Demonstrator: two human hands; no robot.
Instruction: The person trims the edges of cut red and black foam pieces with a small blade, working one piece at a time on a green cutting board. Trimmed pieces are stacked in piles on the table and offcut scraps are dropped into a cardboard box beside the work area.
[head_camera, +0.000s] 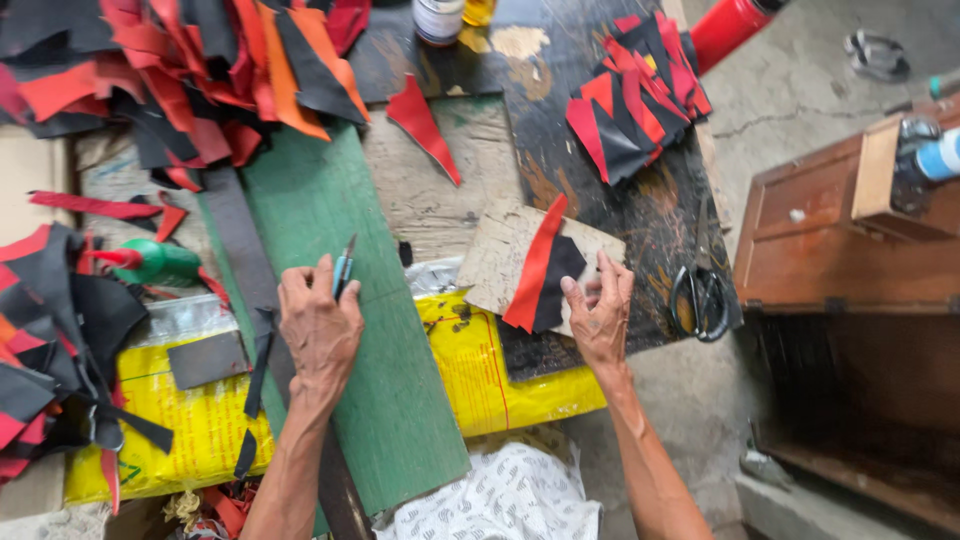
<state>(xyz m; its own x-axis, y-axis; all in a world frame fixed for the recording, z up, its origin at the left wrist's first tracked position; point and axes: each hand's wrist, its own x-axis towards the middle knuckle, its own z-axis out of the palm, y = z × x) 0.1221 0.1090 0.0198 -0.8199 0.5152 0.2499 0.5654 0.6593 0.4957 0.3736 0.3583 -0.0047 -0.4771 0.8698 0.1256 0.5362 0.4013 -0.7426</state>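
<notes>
My left hand (320, 325) rests on a long green board (400, 400) and grips a thin blue-handled blade (343, 268) that points away from me. My right hand (602, 315) presses its fingertips on a joined red and black leather piece (540, 275). That piece lies on a small pale cardboard square (495, 255). A lone red leather wedge (425, 125) lies further out on the wooden worktop.
Heaps of red, orange and black leather cuts lie at the top left (200, 70), left edge (50, 330) and top right (635, 95). Black scissors (700, 300) sit right of my right hand. A green glue bottle (150, 262), yellow sack (480, 370) and brown wooden box (840, 230) are nearby.
</notes>
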